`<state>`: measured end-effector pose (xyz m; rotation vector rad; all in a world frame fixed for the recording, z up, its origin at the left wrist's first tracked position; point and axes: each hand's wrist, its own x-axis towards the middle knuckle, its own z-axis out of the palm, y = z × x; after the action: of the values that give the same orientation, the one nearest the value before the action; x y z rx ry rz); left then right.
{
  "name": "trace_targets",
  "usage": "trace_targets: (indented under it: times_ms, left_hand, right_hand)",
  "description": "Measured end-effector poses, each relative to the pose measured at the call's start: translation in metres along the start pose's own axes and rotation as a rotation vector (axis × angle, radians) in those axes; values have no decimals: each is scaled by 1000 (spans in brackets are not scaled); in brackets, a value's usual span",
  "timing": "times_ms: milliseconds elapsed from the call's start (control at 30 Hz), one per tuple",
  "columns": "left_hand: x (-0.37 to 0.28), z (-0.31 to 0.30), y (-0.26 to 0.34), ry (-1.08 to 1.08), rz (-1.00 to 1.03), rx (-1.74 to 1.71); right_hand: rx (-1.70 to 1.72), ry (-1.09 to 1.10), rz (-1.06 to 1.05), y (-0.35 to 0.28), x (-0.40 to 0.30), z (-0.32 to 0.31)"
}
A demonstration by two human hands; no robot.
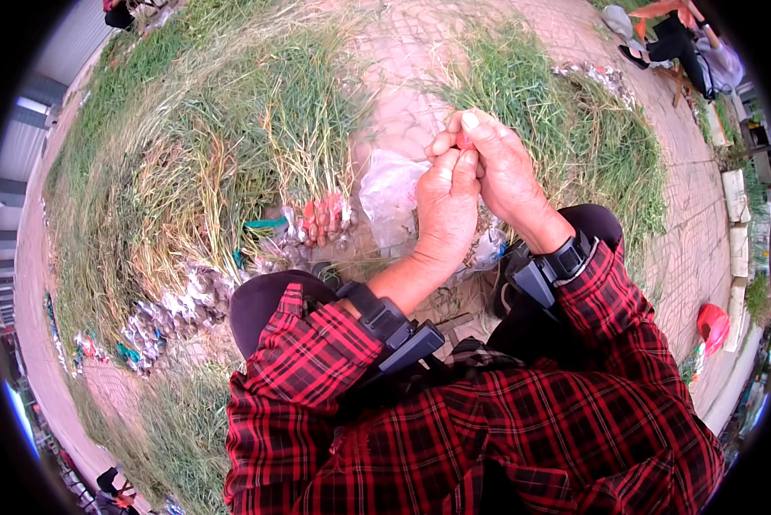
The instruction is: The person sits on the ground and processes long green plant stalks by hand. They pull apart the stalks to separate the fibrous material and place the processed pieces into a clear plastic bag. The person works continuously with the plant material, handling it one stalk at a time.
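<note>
Both of my hands meet in front of my knees. A small red piece (465, 140), which looks like thin plastic, shows between the fingers. My left hand (448, 206) pinches it from below, and my right hand (508, 174) has its thumb laid along it from above. Most of the piece is hidden by the fingers. Under the hands, a translucent white plastic bag (389, 187) lies on the paving. Left of it, long grass-like stems (308, 141) stand bunched, their lower ends wrapped in small red plastic bags (322, 220) holding something brown.
More stem bunches with white-wrapped ends (186, 299) curve away to the left. Another green heap (553, 122) lies ahead on the right. Brick paving (405, 58) runs between the heaps. A person (688, 55) sits at the upper right; a red bag (712, 328) lies far right.
</note>
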<state>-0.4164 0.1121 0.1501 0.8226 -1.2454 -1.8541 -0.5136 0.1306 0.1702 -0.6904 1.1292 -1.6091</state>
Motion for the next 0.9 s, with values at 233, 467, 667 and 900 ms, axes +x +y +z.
trace_targets:
  times_ms: [233, 467, 667, 900]
  left_hand:
    - [-13, 0, -4, 40, 13, 86]
    - [-7, -2, 2, 59, -1, 72]
    - [-11, 0, 9, -41, -26, 148]
    - [-4, -4, 17, 10, 20, 252]
  right_hand:
    - [15, -17, 47, 3, -12, 3]
    - [-28, -106, 77, 9, -9, -1]
    - [-80, -49, 92, -2, -7, -10]
    - [-196, -7, -13, 15, -8, -8]
